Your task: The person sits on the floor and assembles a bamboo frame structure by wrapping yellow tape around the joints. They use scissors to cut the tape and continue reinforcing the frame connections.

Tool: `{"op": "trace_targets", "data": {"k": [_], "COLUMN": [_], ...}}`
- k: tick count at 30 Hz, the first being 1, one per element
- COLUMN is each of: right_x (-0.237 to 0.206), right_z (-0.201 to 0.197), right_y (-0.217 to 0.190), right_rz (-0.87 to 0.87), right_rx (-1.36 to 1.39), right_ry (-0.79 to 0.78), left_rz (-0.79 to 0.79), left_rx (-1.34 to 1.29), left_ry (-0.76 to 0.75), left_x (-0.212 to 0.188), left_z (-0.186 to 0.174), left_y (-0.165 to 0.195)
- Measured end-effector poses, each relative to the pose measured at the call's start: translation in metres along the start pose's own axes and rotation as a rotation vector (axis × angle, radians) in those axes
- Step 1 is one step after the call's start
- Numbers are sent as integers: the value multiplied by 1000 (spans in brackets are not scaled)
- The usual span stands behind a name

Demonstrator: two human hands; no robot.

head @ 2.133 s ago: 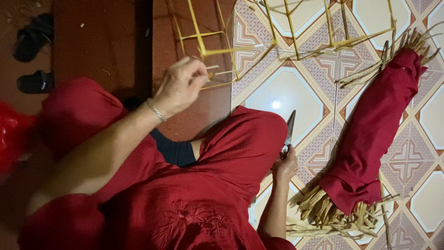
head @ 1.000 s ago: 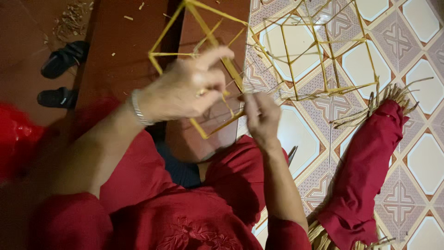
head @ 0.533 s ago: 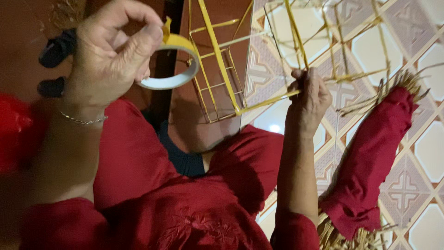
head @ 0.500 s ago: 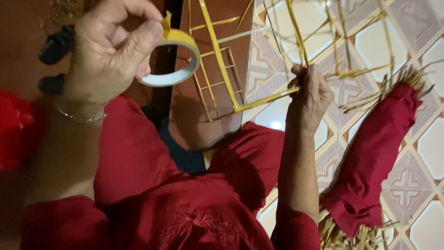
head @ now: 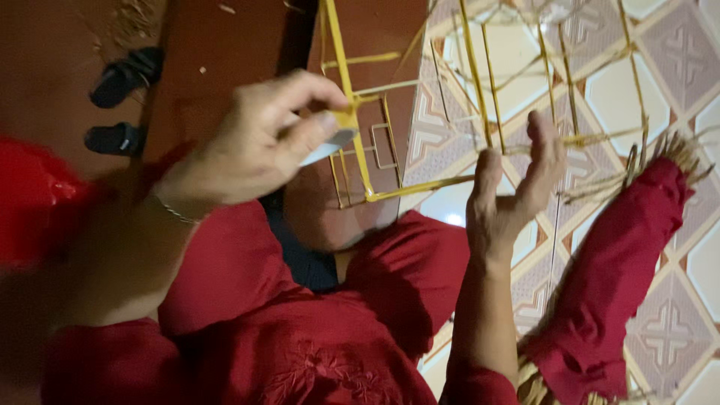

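I see a pair of dark sandals (head: 120, 101) on the brown floor at upper left, and a red cloth bundle (head: 611, 285) wrapping straw strips (head: 679, 150) on patterned tiles (head: 667, 330)

Left hand (head: 259, 146) lowered — tape roll (head: 330, 144) now against the frame (head: 352, 127).

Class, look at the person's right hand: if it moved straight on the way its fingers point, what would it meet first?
Probably the thin sticks of the yellow frame just above the right hand; depth is unclear.
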State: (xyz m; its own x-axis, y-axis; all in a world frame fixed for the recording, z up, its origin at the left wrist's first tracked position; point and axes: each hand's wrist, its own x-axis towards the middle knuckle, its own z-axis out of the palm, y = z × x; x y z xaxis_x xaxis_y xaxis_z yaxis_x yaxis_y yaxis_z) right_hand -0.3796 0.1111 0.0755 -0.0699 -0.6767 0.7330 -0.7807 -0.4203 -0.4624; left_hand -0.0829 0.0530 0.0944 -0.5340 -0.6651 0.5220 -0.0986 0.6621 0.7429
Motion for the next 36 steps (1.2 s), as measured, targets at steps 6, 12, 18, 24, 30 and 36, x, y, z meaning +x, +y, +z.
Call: {"op": "trace_targets", "data": {"k": [6, 12, 18, 24, 30, 36], "right_x": [23, 27, 23, 28, 28, 21], "right_z": [16, 37, 46, 47, 53, 56], "right_y": [-57, -73, -65, -60, -57, -50], "right_rz": [-80, 45, 132, 121, 155, 162], "right_rx": [189, 355, 421, 546, 631, 663], "right_ry": [-251, -354, -349, -424, -454, -449], "left_rz": [66, 231, 60, 156, 204, 182], "left_rx": [159, 418, 438, 505, 571, 488], "left_ry": [15, -22, -25, -2, -60, -5], "left_x": [3, -3, -4, -7, -5, -6], "left_z": [9, 3, 5, 3, -1, 0], "left_y": [11, 31, 39, 32, 25, 28]}}
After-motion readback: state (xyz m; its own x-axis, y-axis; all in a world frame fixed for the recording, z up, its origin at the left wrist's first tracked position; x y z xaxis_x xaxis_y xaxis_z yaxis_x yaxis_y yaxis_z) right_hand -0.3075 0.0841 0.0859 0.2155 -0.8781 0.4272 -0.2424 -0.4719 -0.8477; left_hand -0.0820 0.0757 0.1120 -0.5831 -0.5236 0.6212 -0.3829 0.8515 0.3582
